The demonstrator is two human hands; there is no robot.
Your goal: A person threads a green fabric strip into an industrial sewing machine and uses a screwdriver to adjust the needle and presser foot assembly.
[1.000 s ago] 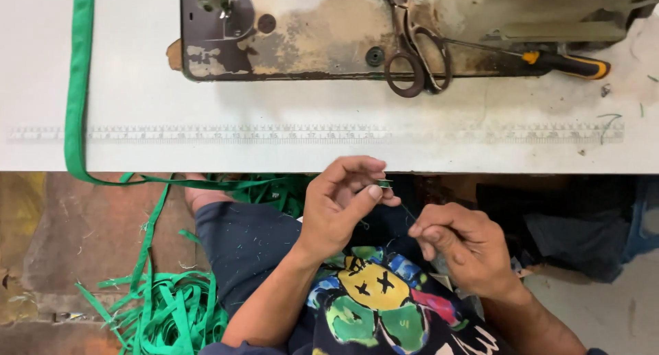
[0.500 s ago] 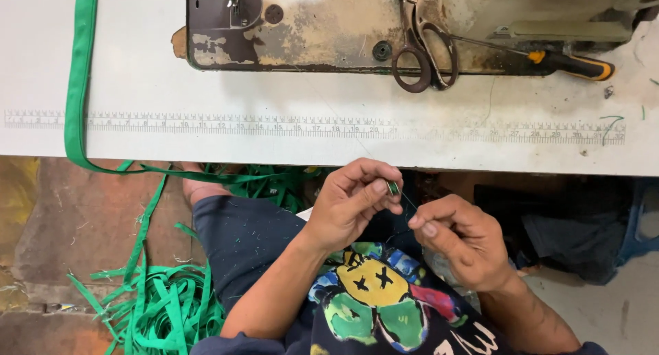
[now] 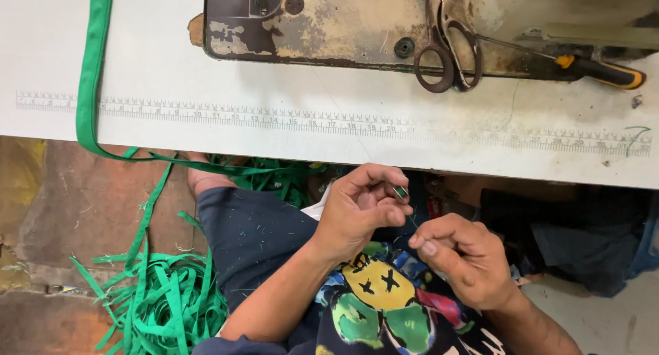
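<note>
Green bobbin between both hands

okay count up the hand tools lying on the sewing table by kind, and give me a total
Scissors: 1
Screwdriver with yellow and black handle: 1
Total: 2, both on the white table by the sewing machine base.

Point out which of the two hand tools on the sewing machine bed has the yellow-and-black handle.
The screwdriver, lying at the far right of the machine bed. The scissors beside it are all dark, worn metal, with looped handles.
</note>
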